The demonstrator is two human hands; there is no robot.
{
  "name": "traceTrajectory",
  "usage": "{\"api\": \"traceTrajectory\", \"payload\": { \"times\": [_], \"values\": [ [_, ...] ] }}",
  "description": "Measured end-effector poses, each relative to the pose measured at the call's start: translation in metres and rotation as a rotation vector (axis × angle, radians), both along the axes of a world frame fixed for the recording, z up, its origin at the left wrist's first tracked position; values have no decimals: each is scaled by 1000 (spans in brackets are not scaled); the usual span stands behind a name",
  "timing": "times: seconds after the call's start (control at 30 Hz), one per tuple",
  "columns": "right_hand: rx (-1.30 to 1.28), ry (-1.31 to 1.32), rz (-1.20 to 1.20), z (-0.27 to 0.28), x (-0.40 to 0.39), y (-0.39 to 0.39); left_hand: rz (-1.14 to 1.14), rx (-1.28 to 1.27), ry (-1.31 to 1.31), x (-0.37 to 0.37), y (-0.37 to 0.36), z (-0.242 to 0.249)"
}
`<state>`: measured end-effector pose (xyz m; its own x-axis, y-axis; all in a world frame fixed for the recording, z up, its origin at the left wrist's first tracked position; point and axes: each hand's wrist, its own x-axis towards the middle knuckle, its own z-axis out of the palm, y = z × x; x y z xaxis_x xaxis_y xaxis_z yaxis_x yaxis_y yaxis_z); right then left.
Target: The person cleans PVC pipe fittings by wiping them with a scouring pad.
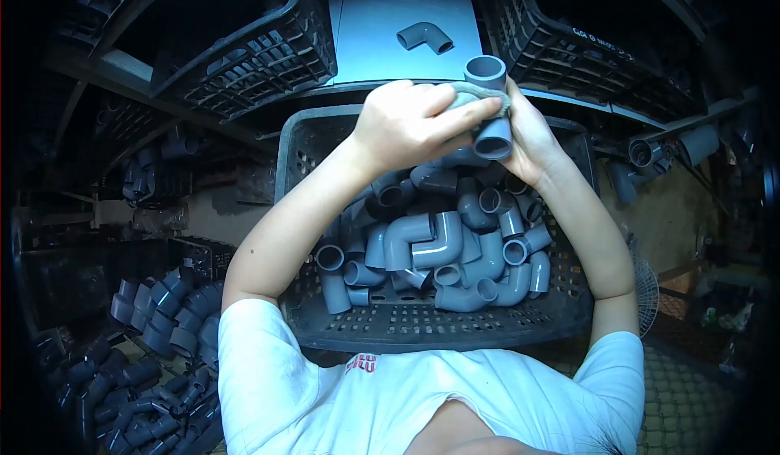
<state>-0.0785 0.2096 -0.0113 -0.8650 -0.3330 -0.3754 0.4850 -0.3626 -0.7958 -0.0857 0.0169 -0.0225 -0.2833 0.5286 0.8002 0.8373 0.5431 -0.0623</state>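
Note:
My right hand (pixel 532 134) is closed around a grey plastic pipe elbow (pixel 486 69), its two open ends showing above and below the grip. A pale green cloth (pixel 470 96) is pinched in my left hand (pixel 414 122) and pressed against the elbow's middle. Both hands are over the far rim of a black plastic crate (pixel 439 325). Inside it lie several loose grey pipe elbows (pixel 439 240), some partly hidden beneath others.
A single grey elbow (pixel 425 37) rests on the white board (pixel 390 16) beyond the crate. Black crates flank the board at left (pixel 252 65) and right (pixel 561 57). At lower left are piles of grey fittings (pixel 166 313). A fan guard (pixel 646 292) stands near my right elbow.

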Motion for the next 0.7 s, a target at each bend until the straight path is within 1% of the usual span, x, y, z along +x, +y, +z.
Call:
{"api": "traceTrajectory", "payload": {
  "times": [0.1, 0.17, 0.27, 0.3, 0.33, 0.37, 0.43, 0.5, 0.57, 0.67, 0.7],
  "values": [
    [44, 50, -67, 2, 2, -3, 36, 3, 9, -6, 0, -1],
    [95, 124, -124, 6, 1, -3, 69, -14, 64, -9, -3, -4],
    [99, 132, -160, 7, 0, -3, 115, 10, 74, 1, 2, -11],
    [99, 135, -156, 7, -1, -3, 113, -33, 32, 9, 3, -2],
    [31, 159, -93, 6, -1, -1, 118, -33, 34, 8, 2, 1],
    [-36, 181, -30, 5, -1, 2, 166, 14, 16, 6, 0, 3],
    [-63, 194, -8, 5, -1, 11, 236, 117, -43, -7, -7, 0],
    [-89, 211, 13, 9, 2, 12, 203, 104, -87, -11, -20, 1],
    [242, 443, 87, 19, 8, 11, 167, 86, -81, -8, -21, 5],
    [304, 490, 56, 15, 5, 10, 148, 134, -84, 2, -18, 6],
    [288, 472, 19, 8, 2, 9, 131, 133, -65, 3, -17, 7]
  ]
}}
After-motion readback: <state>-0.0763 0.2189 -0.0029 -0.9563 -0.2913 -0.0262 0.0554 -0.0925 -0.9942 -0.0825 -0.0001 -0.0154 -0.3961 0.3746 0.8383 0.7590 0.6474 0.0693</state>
